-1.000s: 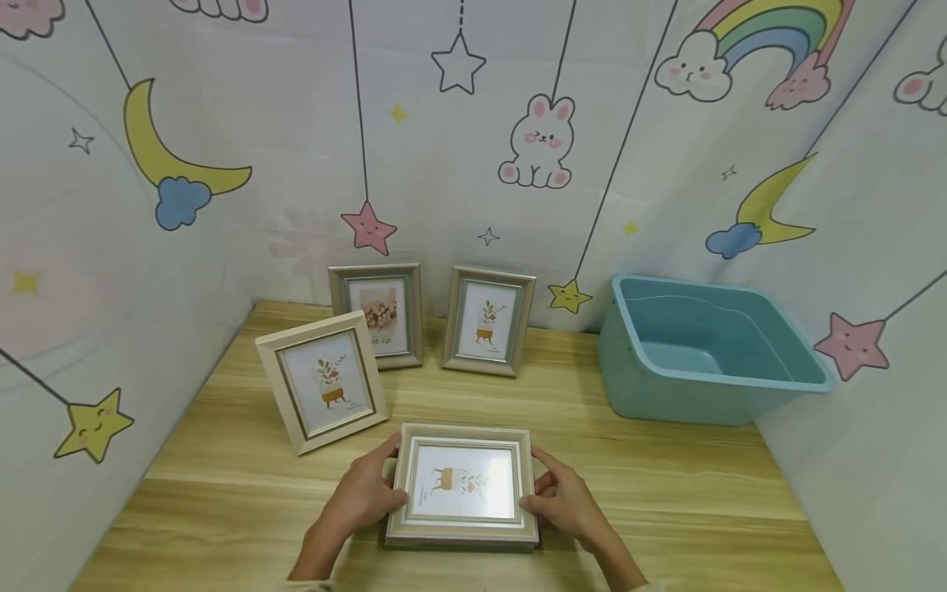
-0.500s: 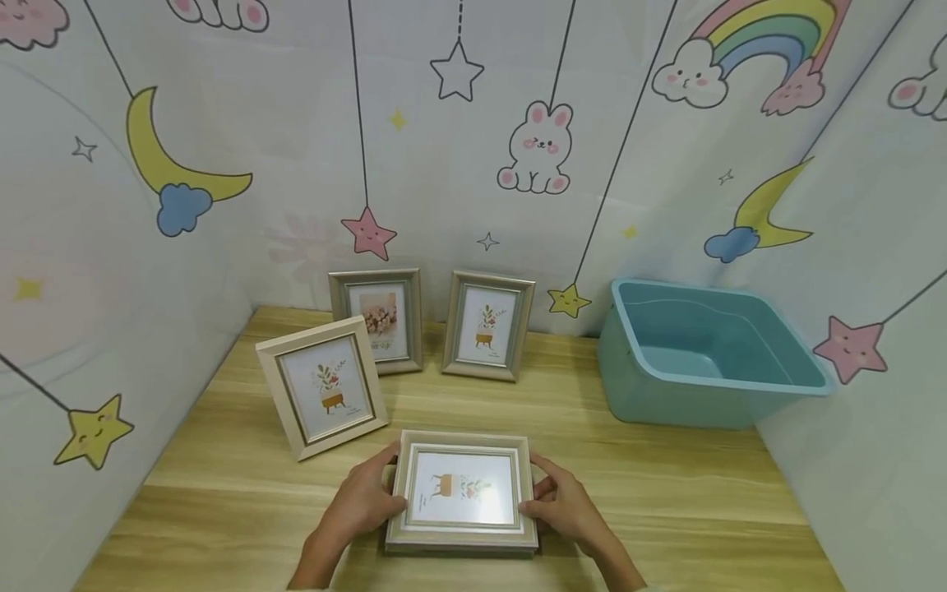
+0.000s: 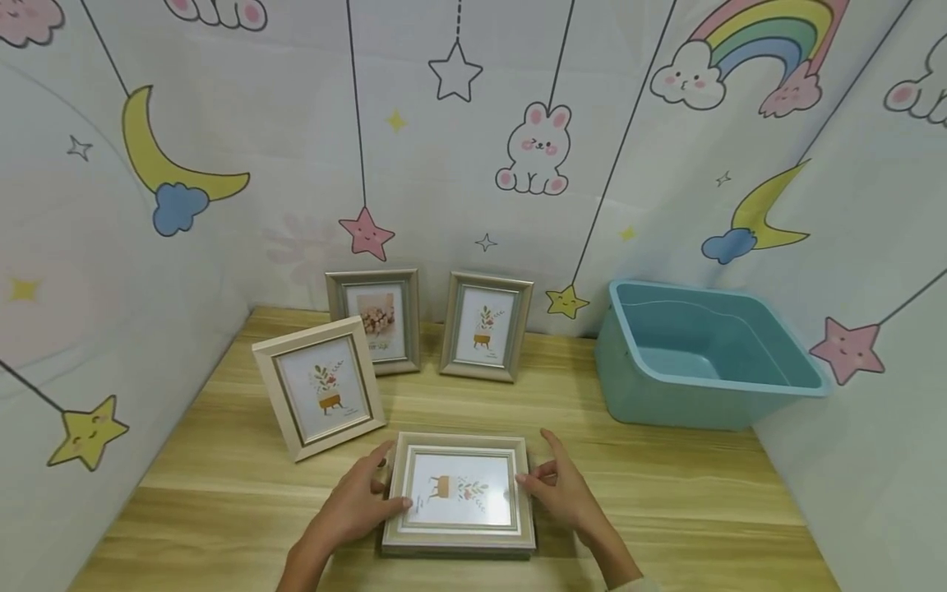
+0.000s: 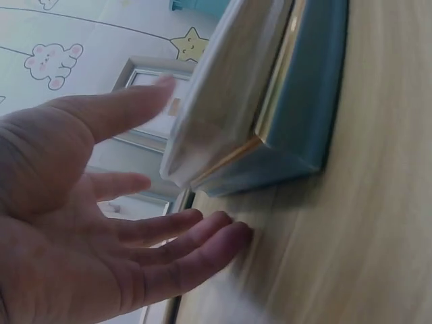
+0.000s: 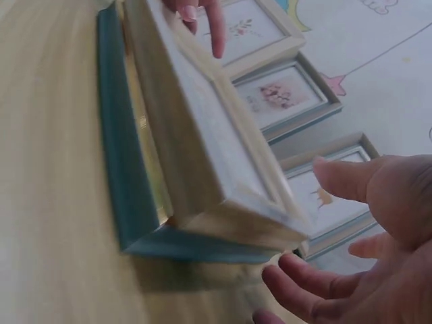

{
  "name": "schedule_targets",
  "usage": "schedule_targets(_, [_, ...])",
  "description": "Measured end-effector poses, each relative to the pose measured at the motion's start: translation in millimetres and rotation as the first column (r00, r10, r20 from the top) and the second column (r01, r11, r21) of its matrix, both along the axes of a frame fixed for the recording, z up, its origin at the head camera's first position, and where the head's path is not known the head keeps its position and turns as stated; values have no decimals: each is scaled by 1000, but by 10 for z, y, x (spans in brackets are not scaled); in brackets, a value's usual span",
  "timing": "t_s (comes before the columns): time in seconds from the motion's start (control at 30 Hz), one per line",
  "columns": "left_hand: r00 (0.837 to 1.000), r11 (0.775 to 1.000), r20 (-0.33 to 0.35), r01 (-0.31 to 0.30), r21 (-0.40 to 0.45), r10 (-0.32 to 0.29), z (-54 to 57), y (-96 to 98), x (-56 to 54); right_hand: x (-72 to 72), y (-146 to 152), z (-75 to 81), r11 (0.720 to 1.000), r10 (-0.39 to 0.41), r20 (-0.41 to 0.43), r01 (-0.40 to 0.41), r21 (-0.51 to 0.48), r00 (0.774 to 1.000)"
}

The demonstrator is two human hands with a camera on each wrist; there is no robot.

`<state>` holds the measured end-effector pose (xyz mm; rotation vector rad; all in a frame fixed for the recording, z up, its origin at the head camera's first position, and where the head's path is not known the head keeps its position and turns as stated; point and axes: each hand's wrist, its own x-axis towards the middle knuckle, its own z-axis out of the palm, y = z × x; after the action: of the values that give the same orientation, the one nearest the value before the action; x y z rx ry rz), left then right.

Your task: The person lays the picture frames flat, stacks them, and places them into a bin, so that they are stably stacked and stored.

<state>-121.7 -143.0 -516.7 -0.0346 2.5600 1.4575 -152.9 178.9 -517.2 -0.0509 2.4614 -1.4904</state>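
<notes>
A cream picture frame [image 3: 460,492] with a potted-plant print lies face up on the wooden table, its print turned sideways. Beneath it is another frame with a blue-green side [image 4: 307,101], stacked flat. My left hand [image 3: 355,501] is at the stack's left side, thumb over the top edge, and the left wrist view shows its fingers spread and apart from the frames. On the right side my right hand [image 3: 564,492] has its fingers loosely extended, index finger pointing away. In the right wrist view a gap shows between that hand and the stack.
A cream frame [image 3: 321,386] stands tilted at the left, partly covering a grey-gold frame [image 3: 403,284] with a flower photo. Another plant-print frame [image 3: 486,327] stands at the back. A blue-green plastic bin [image 3: 676,399] sits at the back right, near the patterned wall cloth [image 3: 459,164].
Both hands have loosened from the sides of the stacked frames. My right index finger has lifted away from the edge. The stack has stayed in place on the table.
</notes>
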Motion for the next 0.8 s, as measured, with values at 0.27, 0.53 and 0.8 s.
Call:
schedule_targets(0.27, [960,971,-144,-237,43,240,-96,-149,58,-267,-207,180,999,-37,-94,38,6,995])
schedule_targets(0.53, [686,762,-331,-588,272,648,-236,-260,73,-521,-480,371,1000,-5,-265,10,18,964])
schedule_targets(0.8, [501,590,-314,-718,370,807,-293,-399,9,-731,-854,451,986,149,-364,-164,-11,920])
